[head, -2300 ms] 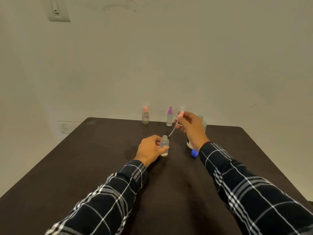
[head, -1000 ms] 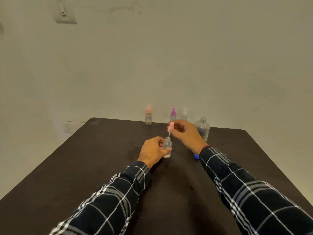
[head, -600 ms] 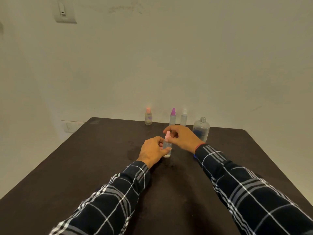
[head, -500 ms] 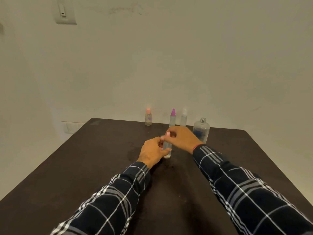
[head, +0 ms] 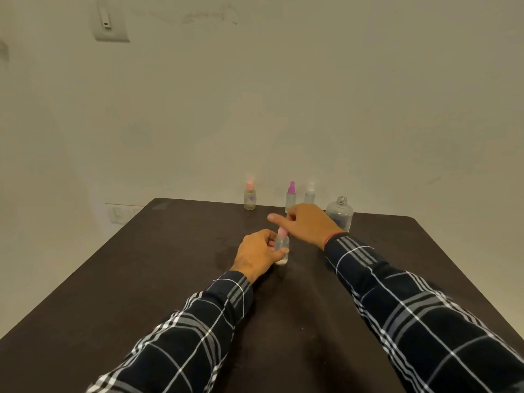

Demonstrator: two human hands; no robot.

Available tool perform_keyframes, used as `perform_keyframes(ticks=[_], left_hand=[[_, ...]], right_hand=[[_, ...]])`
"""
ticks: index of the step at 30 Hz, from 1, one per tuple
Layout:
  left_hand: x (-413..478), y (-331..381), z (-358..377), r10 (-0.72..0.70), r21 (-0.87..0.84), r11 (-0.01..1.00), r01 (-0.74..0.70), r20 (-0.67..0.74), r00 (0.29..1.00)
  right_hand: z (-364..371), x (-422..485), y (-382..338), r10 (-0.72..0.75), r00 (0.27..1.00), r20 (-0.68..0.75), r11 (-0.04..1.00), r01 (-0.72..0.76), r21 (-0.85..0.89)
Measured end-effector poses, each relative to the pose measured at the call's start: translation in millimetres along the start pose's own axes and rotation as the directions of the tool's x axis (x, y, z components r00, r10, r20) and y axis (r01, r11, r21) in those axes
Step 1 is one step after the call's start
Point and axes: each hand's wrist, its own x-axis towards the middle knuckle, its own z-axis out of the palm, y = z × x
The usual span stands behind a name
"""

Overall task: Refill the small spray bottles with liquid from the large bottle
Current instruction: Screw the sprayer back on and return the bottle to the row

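My left hand [head: 256, 255] is wrapped around the small spray bottle [head: 281, 248], thumb on the near side and fingers round the far side. The bottle stands upright on the dark counter [head: 141, 279], about mid-counter, long axis straight up and down, and its pink spray top [head: 281, 232] sits on the neck pointing at the ceiling. The body is clear; can't really make out a liquid level in it.

My right hand [head: 307, 224] hangs just behind and above that pink top. The index finger [head: 273, 217] is stuck straight out to the left and the other fingers are loosely curled. Honestly I can't tell if it's pinching the top or is just off it.

Right behind that hand is the large bottle [head: 340, 215], clear, upright, with its threaded neck uncapped. Along the back edge near the wall stand three more little sprayers, all upright: a pink-capped one [head: 249, 198] on the left, well apart from a purple-topped one [head: 291, 195] and a white-topped one [head: 310, 194], which are close together. Both my arms are in dark plaid sleeves [head: 198, 336].
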Motion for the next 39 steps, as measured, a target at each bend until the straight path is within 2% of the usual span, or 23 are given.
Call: perform_keyframes(ticks=[2, 3, 5, 9, 11, 15, 19, 24, 29, 33, 36, 39], left_hand=[[-1, 0, -1, 0.001, -0.003, 1.0, -0.001, 0.001, 1.0], [-1, 0, -1, 0.004, 0.001, 1.0, -0.004, 0.003, 1.0], [-1, -1, 0, 0.006, -0.009, 1.0, -0.006, 0.008, 1.0], [-1, -1, -1, 0.011, -0.009, 1.0, -0.011, 0.01, 1.0], [-1, -1, -1, 0.008, -0.012, 1.0, -0.008, 0.011, 1.0], [0, -3, 0, 0.006, -0.02, 1.0, -0.006, 0.016, 1.0], [1, -3, 0, 0.002, -0.024, 1.0, -0.001, 0.028, 1.0], [1, -2, 1, 0.011, -0.004, 1.0, -0.011, 0.014, 1.0], [3, -2, 0, 0.016, 0.012, 1.0, -0.017, 0.039, 0.999], [22, -2, -20, 0.042, 0.111, 0.992, -0.056, 0.13, 0.991], [51, -5, -39, 0.043, 0.159, 0.986, -0.05, 0.045, 0.998], [84, 0, -44, 0.043, 0.123, 0.992, -0.038, -0.04, 0.998]], right_hand=[[-5, -1, 3, -0.015, 0.984, 0.178, 0.97, -0.029, 0.242], [-9, -2, 6, -0.085, 0.959, 0.27, 0.956, 0.003, 0.292], [-11, -3, 15, -0.19, 0.924, 0.331, 0.955, 0.096, 0.281], [-1, 1, 16, -0.102, 0.982, 0.158, 0.987, 0.08, 0.138], [-2, 3, 15, -0.067, 0.99, 0.125, 0.997, 0.06, 0.056], [-12, 5, 18, -0.122, 0.957, 0.263, 0.99, 0.098, 0.103], [-6, 2, 20, -0.139, 0.958, 0.252, 0.988, 0.117, 0.102], [-6, -2, 12, -0.119, 0.967, 0.226, 0.991, 0.13, -0.037], [3, -12, 11, -0.112, 0.983, 0.143, 0.994, 0.111, 0.011], [2, -19, 29, 0.002, 1.0, 0.018, 0.983, -0.005, 0.184], [-2, -19, 50, 0.071, 0.996, 0.056, 0.982, -0.08, 0.172], [0, -15, 62, 0.099, 0.987, 0.125, 0.982, -0.117, 0.15]])
